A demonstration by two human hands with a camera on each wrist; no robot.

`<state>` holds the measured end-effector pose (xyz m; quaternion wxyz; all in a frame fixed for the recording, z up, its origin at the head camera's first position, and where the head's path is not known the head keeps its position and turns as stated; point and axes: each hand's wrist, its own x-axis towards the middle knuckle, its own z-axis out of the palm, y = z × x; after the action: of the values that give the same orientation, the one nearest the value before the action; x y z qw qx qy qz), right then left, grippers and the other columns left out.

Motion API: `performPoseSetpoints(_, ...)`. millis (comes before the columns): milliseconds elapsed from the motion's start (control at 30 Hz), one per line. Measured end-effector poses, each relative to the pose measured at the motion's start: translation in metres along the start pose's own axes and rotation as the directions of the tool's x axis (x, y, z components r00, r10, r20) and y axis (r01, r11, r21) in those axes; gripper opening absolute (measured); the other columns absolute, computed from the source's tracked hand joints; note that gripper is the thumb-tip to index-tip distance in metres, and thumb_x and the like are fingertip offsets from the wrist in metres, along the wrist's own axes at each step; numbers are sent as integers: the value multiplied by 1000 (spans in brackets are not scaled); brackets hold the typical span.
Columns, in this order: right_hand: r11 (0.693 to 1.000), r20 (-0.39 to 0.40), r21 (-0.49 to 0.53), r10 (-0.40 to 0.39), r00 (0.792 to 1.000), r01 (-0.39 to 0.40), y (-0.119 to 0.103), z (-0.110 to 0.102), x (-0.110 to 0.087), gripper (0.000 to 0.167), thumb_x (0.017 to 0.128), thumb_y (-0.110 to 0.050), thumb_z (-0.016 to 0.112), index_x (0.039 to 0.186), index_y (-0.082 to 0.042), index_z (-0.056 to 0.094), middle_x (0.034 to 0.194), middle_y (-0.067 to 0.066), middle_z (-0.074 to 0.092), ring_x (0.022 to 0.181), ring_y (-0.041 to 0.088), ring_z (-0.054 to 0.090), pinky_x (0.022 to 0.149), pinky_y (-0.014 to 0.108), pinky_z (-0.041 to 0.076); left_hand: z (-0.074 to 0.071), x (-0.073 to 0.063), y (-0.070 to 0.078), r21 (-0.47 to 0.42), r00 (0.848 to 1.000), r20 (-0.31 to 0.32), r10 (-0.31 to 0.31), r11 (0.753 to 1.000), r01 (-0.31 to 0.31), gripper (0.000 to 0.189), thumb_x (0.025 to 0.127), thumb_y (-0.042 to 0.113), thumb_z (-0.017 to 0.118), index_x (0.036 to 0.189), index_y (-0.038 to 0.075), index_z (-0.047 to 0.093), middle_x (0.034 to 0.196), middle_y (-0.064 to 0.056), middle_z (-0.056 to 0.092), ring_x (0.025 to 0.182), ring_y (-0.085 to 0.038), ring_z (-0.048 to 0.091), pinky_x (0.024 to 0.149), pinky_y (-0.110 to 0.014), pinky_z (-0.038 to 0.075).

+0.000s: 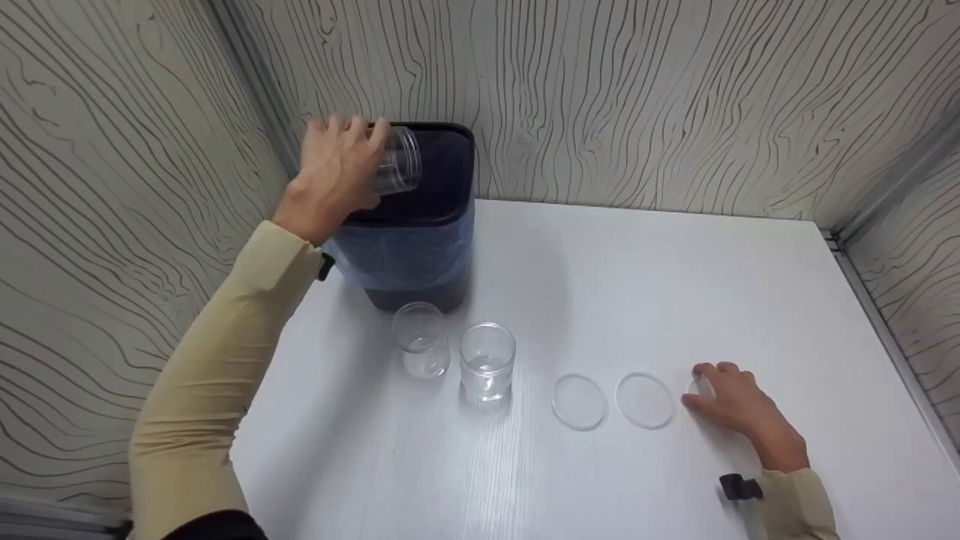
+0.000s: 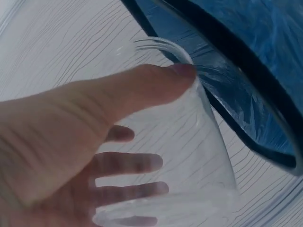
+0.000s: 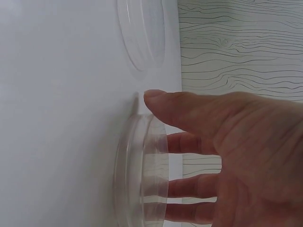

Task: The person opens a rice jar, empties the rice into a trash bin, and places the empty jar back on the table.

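Observation:
My left hand (image 1: 337, 165) grips a clear jar (image 1: 401, 161) lying on its side, its mouth turned right over the opening of a dark bin (image 1: 469, 139). In the left wrist view the thumb lies along the near wall of the jar (image 2: 208, 151), with the other fingers seen through it. Low on the table at the right, my right hand (image 1: 739, 405) holds a clear round lid (image 3: 130, 175) between thumb and fingers. Two more clear lids, one nearer (image 1: 645, 400) and one farther left (image 1: 580, 403), lie flat in a row beside it.
A blue bag (image 1: 405, 255) lines the bin and folds down over its outside. Two clear jars, a left one (image 1: 424, 356) and a right one (image 1: 487, 371), stand upright in front of it. Wood-patterned panels (image 1: 600, 97) enclose the white table (image 1: 675, 285) behind and at the sides.

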<state>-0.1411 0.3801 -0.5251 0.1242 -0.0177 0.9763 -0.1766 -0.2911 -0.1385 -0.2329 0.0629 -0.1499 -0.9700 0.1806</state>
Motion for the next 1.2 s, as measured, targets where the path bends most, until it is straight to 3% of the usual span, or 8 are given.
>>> performPoseSetpoints(300,1000,-3,-6,-9,1000,9,1,-5,1,56,92,-36,62,127,7,53,127,42,46,112,59,45,83,68,44,5,-21,-9,-221,983,-148,-105,973,71,97,77,54,77,146,4,32,131,-24,56,119,-44,43,97,-59,35)
performPoseSetpoints(467,1000,20,1,-6,1000,6,0,-8,4,56,94,-37,60,127,7,52,127,40,46,114,58,45,89,69,43,13,-44,-15,-393,962,-209,-174,916,80,98,76,58,76,145,5,30,129,-23,58,115,-42,41,96,-55,37)
performPoseSetpoints(567,1000,33,2,3,999,-3,1,-8,5,56,95,-38,59,128,7,52,127,39,47,115,57,45,92,69,42,24,-61,-16,-508,937,-277,-213,860,45,101,74,57,78,146,5,31,129,-20,59,111,-38,41,95,-51,37)
performPoseSetpoints(667,1000,33,-13,-1,999,1,1,-8,5,56,94,-39,59,126,7,53,125,40,48,113,58,46,91,68,42,37,-78,-12,-590,897,-361,-256,808,-6,103,71,56,81,147,6,33,126,-19,61,107,-36,41,90,-49,40)
performPoseSetpoints(767,1000,28,-23,-3,1000,4,2,-8,5,55,95,-39,59,124,8,54,122,39,50,111,58,48,88,67,44,51,-93,-7,-608,860,-424,-284,793,-38,104,69,58,82,146,5,36,122,-19,62,104,-36,44,82,-49,43)
performPoseSetpoints(833,1000,29,-14,3,1000,-3,2,-8,4,56,95,-39,58,124,8,54,121,39,50,111,58,48,89,67,43,60,-101,-4,-618,851,-436,-293,785,-47,103,69,56,83,146,6,37,123,-18,61,102,-36,45,79,-49,43)
performPoseSetpoints(967,1000,35,-2,10,999,-10,1,-9,4,56,95,-40,58,124,8,54,122,39,50,112,57,48,90,66,43,77,-115,-1,-656,870,-383,-310,754,-21,102,68,51,85,146,7,37,128,-16,60,103,-37,46,80,-49,43)
performPoseSetpoints(1200,1000,41,-3,18,999,-17,0,-9,2,57,95,-41,58,125,8,53,123,38,50,110,55,49,90,67,43,111,-130,4,-776,930,-220,-295,631,16,102,67,39,89,147,4,36,124,-21,58,110,-37,48,89,-54,45)
